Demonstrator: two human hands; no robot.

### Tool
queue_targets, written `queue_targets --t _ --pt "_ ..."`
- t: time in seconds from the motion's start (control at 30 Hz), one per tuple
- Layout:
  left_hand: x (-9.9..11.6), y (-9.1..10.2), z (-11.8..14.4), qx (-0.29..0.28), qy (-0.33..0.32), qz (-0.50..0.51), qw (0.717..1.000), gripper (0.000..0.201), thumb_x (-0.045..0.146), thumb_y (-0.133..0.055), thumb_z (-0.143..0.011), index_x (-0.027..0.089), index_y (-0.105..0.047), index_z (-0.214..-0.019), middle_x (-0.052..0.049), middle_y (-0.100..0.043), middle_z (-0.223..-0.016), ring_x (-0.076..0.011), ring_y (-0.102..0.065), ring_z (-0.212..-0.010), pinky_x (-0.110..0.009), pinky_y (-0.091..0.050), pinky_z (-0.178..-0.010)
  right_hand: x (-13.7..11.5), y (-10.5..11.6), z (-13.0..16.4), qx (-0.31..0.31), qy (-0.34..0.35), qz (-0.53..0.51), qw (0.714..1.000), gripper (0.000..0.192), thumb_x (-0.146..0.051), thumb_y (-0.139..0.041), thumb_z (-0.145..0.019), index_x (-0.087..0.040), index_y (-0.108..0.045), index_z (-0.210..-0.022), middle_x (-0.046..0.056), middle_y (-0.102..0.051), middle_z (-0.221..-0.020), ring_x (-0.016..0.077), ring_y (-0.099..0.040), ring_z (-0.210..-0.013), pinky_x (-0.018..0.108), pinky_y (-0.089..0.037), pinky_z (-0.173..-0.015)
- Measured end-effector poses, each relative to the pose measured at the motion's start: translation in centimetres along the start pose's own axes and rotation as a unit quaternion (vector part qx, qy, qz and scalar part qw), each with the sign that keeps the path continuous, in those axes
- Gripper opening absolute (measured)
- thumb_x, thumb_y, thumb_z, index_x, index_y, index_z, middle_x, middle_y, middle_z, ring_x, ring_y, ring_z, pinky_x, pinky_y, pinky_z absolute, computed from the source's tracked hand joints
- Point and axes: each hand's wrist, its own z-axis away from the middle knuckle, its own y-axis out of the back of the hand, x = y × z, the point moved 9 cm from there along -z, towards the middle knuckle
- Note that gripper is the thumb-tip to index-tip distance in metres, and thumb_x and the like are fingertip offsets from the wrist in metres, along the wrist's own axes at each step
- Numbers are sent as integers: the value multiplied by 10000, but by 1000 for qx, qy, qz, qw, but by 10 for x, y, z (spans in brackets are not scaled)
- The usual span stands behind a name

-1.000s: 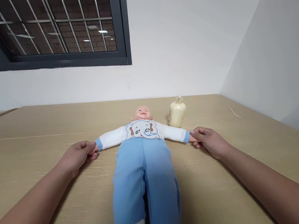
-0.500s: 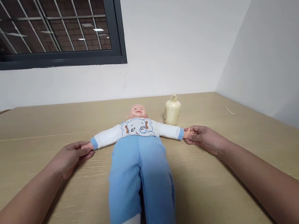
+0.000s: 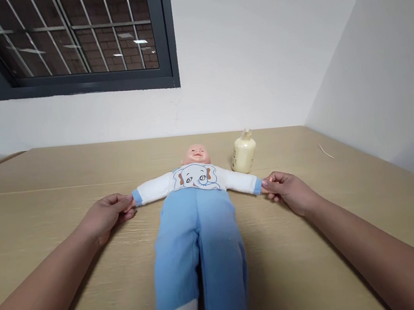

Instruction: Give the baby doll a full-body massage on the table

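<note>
While facing the counter's (image 3: 79, 163) far edge, aptly clamps likely light, soft doll (image 3: 196, 211) by arm-ends, with left hand (image 3: 110, 214) and right hand (image 3: 285, 191).

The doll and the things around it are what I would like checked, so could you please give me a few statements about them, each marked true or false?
1. The doll lies face up on the table. True.
2. The left hand and the right hand hold the doll by the ends of its outstretched arms. True.
3. The bottle lies on its side. False: it stands upright.
4. The doll is dressed all in red. False: its trousers are mainly blue.
5. The doll's arms are crossed on its chest. False: they are spread to both sides.
</note>
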Motion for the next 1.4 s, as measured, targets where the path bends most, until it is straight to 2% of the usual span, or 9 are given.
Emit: queue_targets --t 0.1,0.23,0.47,0.57,0.77,0.9,1.03,1.2,1.4 --pt "-3 3 -4 -4 -10 5 1000 372 490 -817 -720 146 -678 -738 -28 -604 -644 -111 -535 -595 -204 -491 -591 4 4 -3 29 -10 -20 999 418 -565 -803 -756 -192 -626 -819 11 -631 -667 103 -507 -568 240 -390 -535" --pt "-7 9 -8 14 0 15 1000 297 406 -815 -716 129 -724 -772 -79 -668 -751 -137 -629 -677 -210 -559 -673 5 8 -5 56 -12 -44 997 370 -525 -730 -838 -197 -681 -1001 44 -673 -772 117 -539 -599 250 -424 -539" --pt "-4 6 -3 30 16 35 999 176 233 -795 -703 133 -765 -845 -137 -750 -926 -195 -721 -817 -236 -634 -735 13 15 -11 69 1 -18 997 416 -331 -681 -850 -222 -581 -1239 40 -691 -738 169 -596 -581 299 -463 -542" --pt "-4 6 0 41 45 64 996 222 132 -796 -676 136 -772 -896 -137 -759 -1041 -186 -734 -869 -203 -633 -762 13 11 -11 46 -6 -47 998 345 -248 -688 -803 -195 -630 -1139 69 -714 -806 171 -622 -637 304 -496 -585" --pt "1 -1 8 23 63 64 996 318 82 -851 -610 128 -757 -910 -98 -759 -955 -143 -720 -805 -153 -606 -753 2 -1 -2 -24 -27 -93 995 277 -200 -757 -720 -179 -696 -989 112 -730 -949 199 -664 -766 326 -541 -689" --pt "3 -1 8 22 41 47 998 352 164 -921 -556 153 -731 -852 -67 -741 -850 -133 -693 -742 -171 -588 -709 -6 -5 4 -59 -17 -102 993 361 -245 -843 -678 -172 -680 -991 97 -713 -963 201 -661 -827 331 -530 -758" --pt "0 2 4 11 13 -13 1000 388 343 -933 -574 166 -688 -817 -17 -690 -706 -110 -628 -624 -191 -523 -604 -11 -13 7 -83 -1 -81 993 428 -304 -905 -627 -175 -646 -943 66 -700 -876 153 -598 -701 302 -464 -669" --pt "-3 2 -3 -22 -28 -63 997 371 483 -831 -716 181 -624 -773 13 -607 -583 -102 -500 -495 -212 -384 -494 -8 -16 5 -61 6 -45 997 418 -374 -914 -644 -185 -596 -837 14 -652 -719 113 -524 -598 266 -397 -583" --pt "2 -3 0 -28 -37 -47 998 391 510 -790 -758 192 -570 -706 4 -577 -584 -112 -485 -517 -224 -388 -526 -1 -6 0 -14 1 -16 1000 478 -488 -914 -620 -190 -576 -778 35 -667 -698 128 -558 -581 259 -402 -534"
